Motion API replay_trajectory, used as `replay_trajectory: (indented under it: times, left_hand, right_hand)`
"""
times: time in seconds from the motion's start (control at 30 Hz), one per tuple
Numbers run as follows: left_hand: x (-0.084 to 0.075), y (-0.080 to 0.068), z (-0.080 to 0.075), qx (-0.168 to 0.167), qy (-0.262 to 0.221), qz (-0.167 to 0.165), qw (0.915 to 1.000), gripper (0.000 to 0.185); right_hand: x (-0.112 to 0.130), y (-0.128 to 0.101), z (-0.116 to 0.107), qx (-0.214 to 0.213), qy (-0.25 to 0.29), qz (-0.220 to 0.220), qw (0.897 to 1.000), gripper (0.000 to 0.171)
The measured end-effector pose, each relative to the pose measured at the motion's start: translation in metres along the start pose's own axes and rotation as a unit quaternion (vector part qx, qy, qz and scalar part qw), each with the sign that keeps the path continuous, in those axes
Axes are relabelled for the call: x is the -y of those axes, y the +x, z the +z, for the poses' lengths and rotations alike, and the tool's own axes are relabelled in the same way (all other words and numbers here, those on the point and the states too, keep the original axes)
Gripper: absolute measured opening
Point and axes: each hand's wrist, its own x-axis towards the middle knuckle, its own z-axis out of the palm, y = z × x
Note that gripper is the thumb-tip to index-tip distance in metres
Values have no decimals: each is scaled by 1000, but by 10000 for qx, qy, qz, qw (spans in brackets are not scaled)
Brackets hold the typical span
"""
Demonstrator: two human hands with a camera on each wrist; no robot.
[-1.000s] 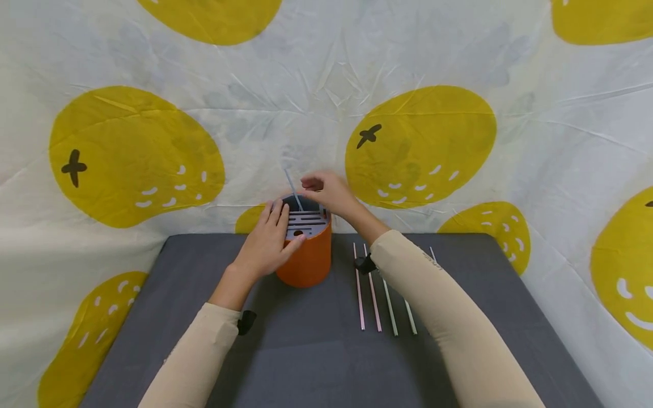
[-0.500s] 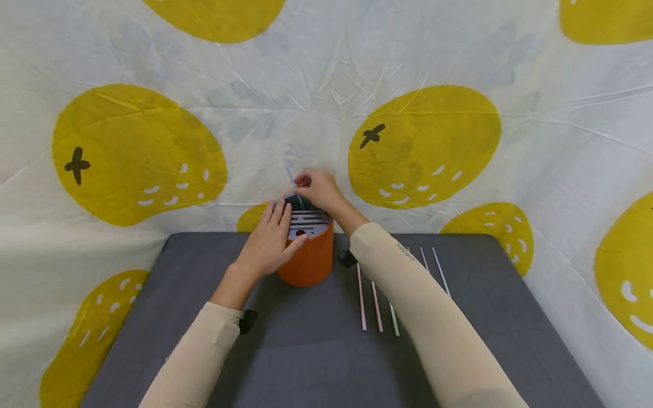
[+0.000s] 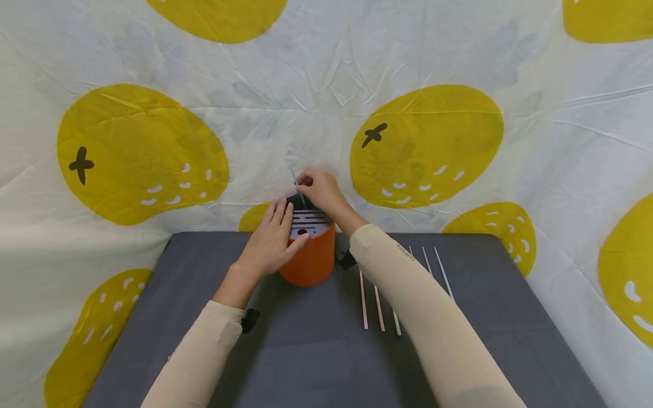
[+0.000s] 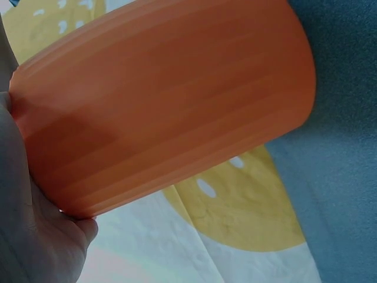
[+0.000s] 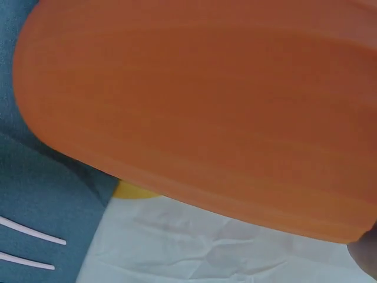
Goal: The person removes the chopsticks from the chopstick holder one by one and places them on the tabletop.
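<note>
An orange cutlery holder (image 3: 308,263) with a slotted grey insert (image 3: 309,225) in its top stands upright at the table's far side. My left hand (image 3: 269,238) lies over its left rim, fingers extended across the top and thumb along the front edge. At the back opening, my right hand (image 3: 320,190) pinches a light-blue chopstick (image 3: 293,174) between thumb and fingers. The chopstick leans slightly, its lower part down inside the dark opening. The wrist views show mostly the holder's orange wall (image 4: 171,100), with only a little of each hand.
Pale pink chopsticks (image 3: 364,306), a pale green one (image 3: 397,323) and bluish ones (image 3: 442,272) lie side by side on the grey tablecloth (image 3: 316,362), partly hidden under my right forearm. A white curtain (image 3: 285,68) with yellow fruit prints hangs right behind the table.
My right hand has moved slightly left and its fingers have closed on the blue chopstick, which stood apart from them before. The left hand keeps its place on the holder.
</note>
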Motion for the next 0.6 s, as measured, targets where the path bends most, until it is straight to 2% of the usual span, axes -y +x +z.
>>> replay_trajectory:
  times: [0.17, 0.3, 0.47, 0.6]
  left_hand:
    - [0, 1, 1, -48, 10, -7, 10000, 87]
    - [-2, 0, 0, -42, -65, -30, 10000, 87]
    - [-1, 1, 0, -32, -120, -94, 9999, 87]
    - [-1, 2, 1, -11, -114, -120, 9999, 88]
  right_hand:
    - [-3, -3, -6, -121, 317, -131, 9993, 15]
    - [-1, -8, -14, -197, 866, -75, 9960, 15]
    - [2, -10, -29, -408, 1694, 0, 9847, 16]
    - [6, -12, -40, -688, 2111, -174, 9749, 17]
